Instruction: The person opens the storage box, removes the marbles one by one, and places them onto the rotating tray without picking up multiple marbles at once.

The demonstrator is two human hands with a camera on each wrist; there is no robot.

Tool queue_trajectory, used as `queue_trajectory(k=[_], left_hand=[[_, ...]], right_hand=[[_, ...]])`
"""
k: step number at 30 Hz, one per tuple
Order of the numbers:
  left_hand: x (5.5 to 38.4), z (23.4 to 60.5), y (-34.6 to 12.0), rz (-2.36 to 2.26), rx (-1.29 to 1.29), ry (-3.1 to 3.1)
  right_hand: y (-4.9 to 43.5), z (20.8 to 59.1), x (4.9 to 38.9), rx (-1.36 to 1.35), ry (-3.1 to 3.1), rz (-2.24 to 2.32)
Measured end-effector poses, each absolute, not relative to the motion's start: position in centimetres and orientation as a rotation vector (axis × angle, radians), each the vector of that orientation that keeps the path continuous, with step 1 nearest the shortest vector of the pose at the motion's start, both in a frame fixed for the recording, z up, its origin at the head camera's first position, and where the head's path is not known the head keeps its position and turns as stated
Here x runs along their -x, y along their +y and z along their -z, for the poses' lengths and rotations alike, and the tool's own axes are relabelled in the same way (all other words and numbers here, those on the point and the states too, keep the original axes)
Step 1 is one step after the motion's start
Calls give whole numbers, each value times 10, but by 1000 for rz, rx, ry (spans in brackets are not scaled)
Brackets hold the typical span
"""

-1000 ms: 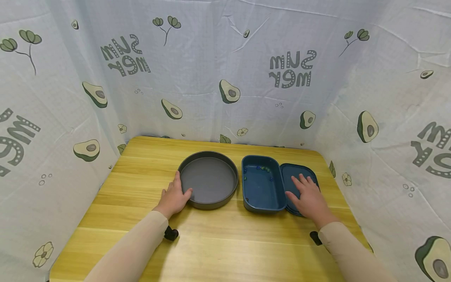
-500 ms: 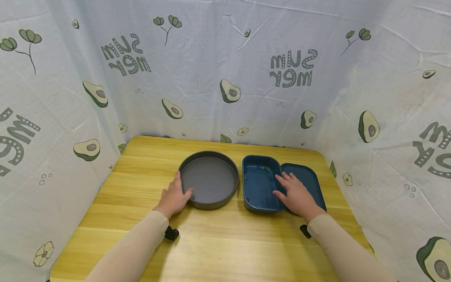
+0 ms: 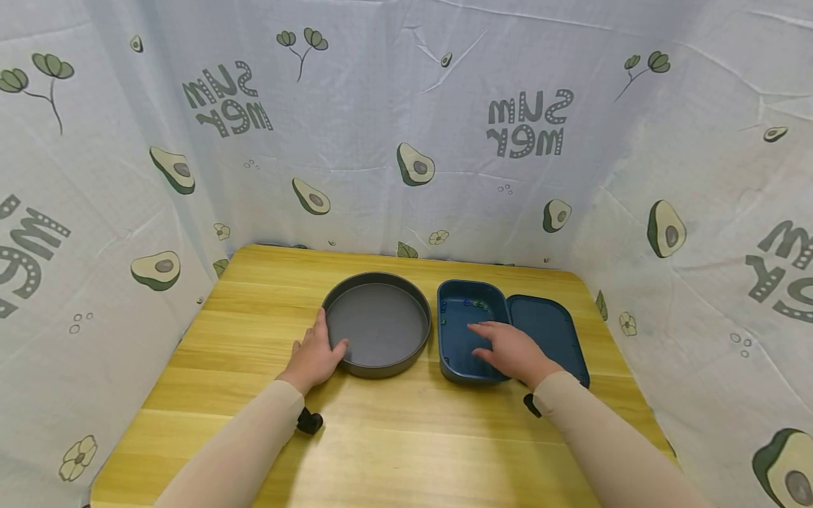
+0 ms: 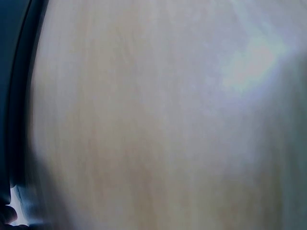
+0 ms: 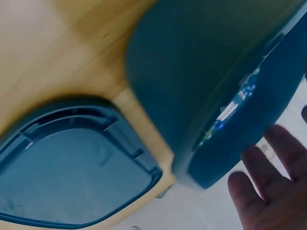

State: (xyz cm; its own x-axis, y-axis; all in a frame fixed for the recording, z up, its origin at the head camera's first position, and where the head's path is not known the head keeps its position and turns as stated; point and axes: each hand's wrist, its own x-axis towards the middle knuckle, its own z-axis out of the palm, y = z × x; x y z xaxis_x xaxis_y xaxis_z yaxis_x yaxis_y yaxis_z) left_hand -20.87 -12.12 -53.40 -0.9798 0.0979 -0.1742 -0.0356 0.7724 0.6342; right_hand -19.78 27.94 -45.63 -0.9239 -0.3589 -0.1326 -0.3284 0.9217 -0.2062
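My left hand (image 3: 314, 358) rests on the near-left rim of a round dark grey baking pan (image 3: 377, 324), its fingers along the outside and the thumb over the edge. A deep blue rectangular container (image 3: 456, 349) stands to the right of the pan. Several small blue and green glass marbles (image 3: 478, 304) lie inside, mostly toward its far end. Over the container hovers my right hand (image 3: 516, 353), fingers fairly straight and holding nothing. In the right wrist view its fingers (image 5: 263, 184) show beside the container's opening.
The container's blue lid (image 3: 554, 335) lies flat at its right side, partly behind my right forearm. Everything stands on a wooden table (image 3: 394, 437). A white cloth with avocado prints (image 3: 356, 162) hangs around the back and sides.
My right hand has moved left from above the lid to over the container. The left hand, pan and container have stayed in place.
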Motion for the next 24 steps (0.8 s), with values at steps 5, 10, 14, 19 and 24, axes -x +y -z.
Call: queue_trajectory(k=[5,10,14,19,24], left_hand=[[210,536,-122,-989,-47,2773],[212,537,-122,-991,-46,2779],[212,537,-122,-996,-45,2779],[212,537,-122,-993,-35,2777],[211,535,-121,-997,-32,2772]], right_hand=[[267,457,203,580,2825,224],[259,458,208,623,2746,170],[252,458,212,642,2693,142],[245,461,219,651,2651,96],[242,468,224,706,2623,45]])
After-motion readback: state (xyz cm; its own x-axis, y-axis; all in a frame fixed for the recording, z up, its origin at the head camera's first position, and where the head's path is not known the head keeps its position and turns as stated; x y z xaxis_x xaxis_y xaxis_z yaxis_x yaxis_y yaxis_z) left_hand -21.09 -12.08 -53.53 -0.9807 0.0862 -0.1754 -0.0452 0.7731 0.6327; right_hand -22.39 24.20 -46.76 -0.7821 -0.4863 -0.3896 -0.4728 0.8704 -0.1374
